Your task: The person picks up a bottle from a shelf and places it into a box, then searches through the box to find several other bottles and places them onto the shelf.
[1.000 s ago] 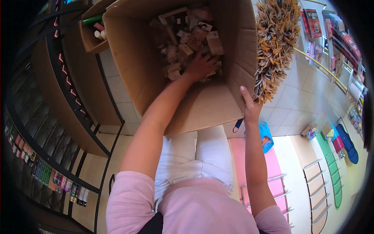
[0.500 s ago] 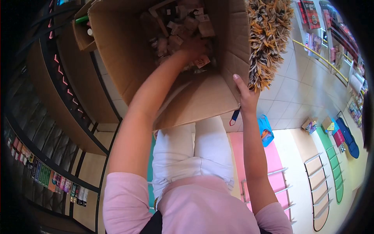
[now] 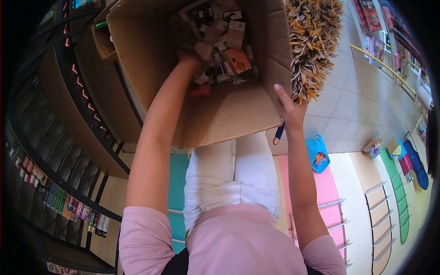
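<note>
A large open cardboard box [image 3: 229, 112] tilts toward me above my legs. My left hand [image 3: 190, 59] is down inside it, on the left of a heap of small cartons [image 3: 235, 34]; its fingers are dark and blurred, so their grip does not show. Close to that hand lies a red item [image 3: 200, 90], and farther right an orange carton [image 3: 238, 61]. My right hand [image 3: 291, 105] grips the box's right wall near the front corner, thumb inside and fingers hidden outside. A shaggy brown-and-yellow thing [image 3: 315, 48] runs along that wall, just beyond the right hand.
Dark shelving [image 3: 64, 114] curves along the left, with a row of small packaged goods [image 3: 57, 199]. On the right are a blue bag [image 3: 317, 153] on the tiled floor [image 3: 341, 110], a yellow bar [image 3: 382, 68], and wire racks against coloured panels [image 3: 321, 206].
My left hand has moved left within the box, uncovering the orange carton and cartons around it. A red item now shows near the box's front. My right hand keeps its hold.
</note>
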Demonstrator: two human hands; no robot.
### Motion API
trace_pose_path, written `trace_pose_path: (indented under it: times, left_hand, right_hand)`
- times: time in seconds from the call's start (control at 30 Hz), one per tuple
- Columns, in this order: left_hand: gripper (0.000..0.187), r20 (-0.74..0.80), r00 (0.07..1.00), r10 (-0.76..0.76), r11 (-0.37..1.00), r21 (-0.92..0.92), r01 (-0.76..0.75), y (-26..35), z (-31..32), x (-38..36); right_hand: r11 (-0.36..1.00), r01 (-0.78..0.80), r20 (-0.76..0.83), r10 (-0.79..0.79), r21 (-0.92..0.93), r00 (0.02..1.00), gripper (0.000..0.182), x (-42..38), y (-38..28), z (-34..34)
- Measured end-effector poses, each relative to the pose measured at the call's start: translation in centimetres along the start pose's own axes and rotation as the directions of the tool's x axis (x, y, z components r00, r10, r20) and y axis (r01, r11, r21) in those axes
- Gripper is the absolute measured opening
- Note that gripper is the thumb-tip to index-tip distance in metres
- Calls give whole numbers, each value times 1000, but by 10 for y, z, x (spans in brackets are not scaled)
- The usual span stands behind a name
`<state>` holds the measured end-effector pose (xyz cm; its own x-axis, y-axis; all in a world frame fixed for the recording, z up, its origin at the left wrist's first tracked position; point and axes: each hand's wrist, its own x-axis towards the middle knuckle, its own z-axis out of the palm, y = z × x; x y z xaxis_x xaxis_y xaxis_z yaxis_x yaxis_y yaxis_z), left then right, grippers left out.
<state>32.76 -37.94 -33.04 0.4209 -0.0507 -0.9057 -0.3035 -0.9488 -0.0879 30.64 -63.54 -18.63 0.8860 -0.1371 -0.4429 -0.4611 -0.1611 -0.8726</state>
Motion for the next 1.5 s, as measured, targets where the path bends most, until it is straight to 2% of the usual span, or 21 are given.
trace_pose_path:
  times: [0.13, 0.23, 0.27, 0.3, 0.33, 0.43, 0.53, 0.63, 0.73, 0.83, 0.93, 1.03, 1.13, 1.23, 1.27, 1.33, 1.4, 1.43, 1.47, 1.5]
  left_hand:
    - [43, -62, 997, -42, 968, -251, 26, -2, 8, 11]
    - [36, -54, 995, -85, 974, -213, 72, 5, -3, -2]
    - [33, -251, 956, -153, 967, -238, 92, 10, 4, 0]
    - [31, -436, 874, -216, 958, -265, 105, 19, 18, 4]
    - [29, -601, 751, -274, 949, -294, 112, 26, 24, 4]
    - [27, -570, 817, -94, 992, 21, 128, 55, 28, -3]
    - [27, -324, 925, -196, 980, -102, 172, 78, 38, -16]
    - [27, -336, 934, -119, 993, -38, 112, 85, 50, -13]
    - [26, -431, 902, -23, 998, -59, -3, 76, 55, -19]
    - [19, -646, 760, 70, 997, 64, -37, 75, 68, -15]
    - [18, -527, 841, 119, 977, 212, -6, 77, 70, -9]
    - [18, -558, 818, 140, 981, 193, -37, 77, 72, -7]
    - [19, -605, 792, 81, 995, 6, -97, 73, 71, -11]
    - [28, -415, 906, 81, 978, -143, -153, 69, 45, -18]
    - [29, -348, 937, 32, 953, -271, -134, 70, 36, -18]
    - [30, -196, 980, -35, 856, -512, -72, 72, 17, -19]
    - [30, -192, 978, 76, 673, -714, -193, 62, 1, -28]
    - [30, -205, 970, 131, 557, -794, -243, 56, -5, -33]
    - [31, -201, 946, 254, 57, -973, -222, 49, -7, -41]
    - [31, -265, 894, 361, -447, -891, -84, 43, -5, -50]
  right_hand:
    - [1000, 14, 11, -14, 5, 1000, 42, 1, 4, -1]
    - [1000, 18, 12, -18, 2, 1000, 43, 2, 2, 0]
    - [1000, 25, 10, -25, -13, 1000, 44, 2, 0, 0]
    - [999, 32, 9, -32, -27, 999, 44, 1, -1, 0]
    - [1000, 23, 17, -23, -16, 1000, 44, 1, 0, 0]
    - [1000, -7, 34, 7, 18, 999, 45, 2, 4, -1]
    - [999, -31, 23, 31, 32, 999, 45, 2, 5, -3]
    - [1000, -13, 14, 12, 20, 1000, 45, 2, 3, -2]
    - [999, -12, 5, 12, 29, 1000, 45, -1, 1, -1]
    - [997, -47, 24, 46, 53, 999, 46, 2, 3, -2]
    - [994, -108, 27, 107, 34, 994, 47, 1, 8, -5]
    - [994, -112, 24, 111, 9, 993, 48, 1, 9, -7]
    - [997, -70, 23, 70, 27, 997, 47, 1, 10, -7]
    - [998, -22, 12, 21, 66, 1000, 47, 2, 11, -3]
    - [998, -25, 8, 24, 59, 1000, 47, 3, 13, -4]
    - [1000, -11, 0, 11, 3, 1000, 45, 1, 4, -3]
    - [995, 34, -8, -35, -90, 999, 42, -3, -13, -2]
    - [999, -28, -53, 27, -22, 998, 38, -6, -6, -8]
    - [995, -84, -91, 89, 51, 992, 34, -10, 13, -18]
    - [977, -158, -136, 178, 143, 975, 31, -18, 6, -22]
